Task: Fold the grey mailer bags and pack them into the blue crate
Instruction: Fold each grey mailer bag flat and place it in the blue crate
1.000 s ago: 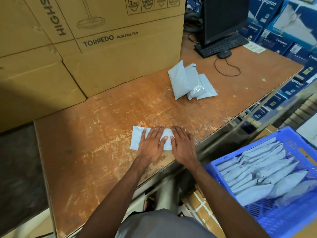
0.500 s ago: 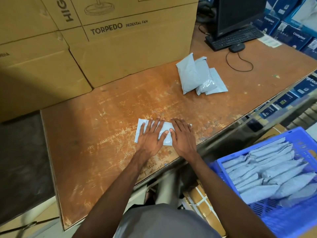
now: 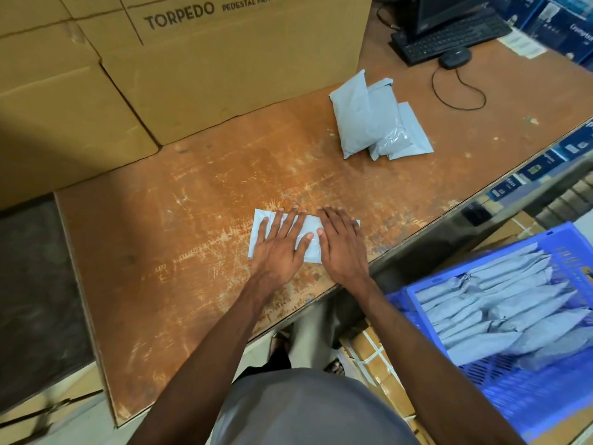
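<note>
Worn wooden bench (image 3: 192, 220): left hand (image 3: 279, 248), right hand (image 3: 341, 248) lay flat, fingers straight, pressing mailer bag (image 3: 309, 248), likely setting crease before blue crate (image 3: 481, 284).

Beyond the fingers (image 3: 290, 220), at the far side of the worktop (image 3: 192, 220), a large cardboard box (image 3: 244, 59) is printed "TORPEDO PEDESTAL FAN". Far right of the fingers, a blue carton (image 3: 574, 30) reads "Crompton", partly cut off. Print on the other cartons is too small to read.
</note>
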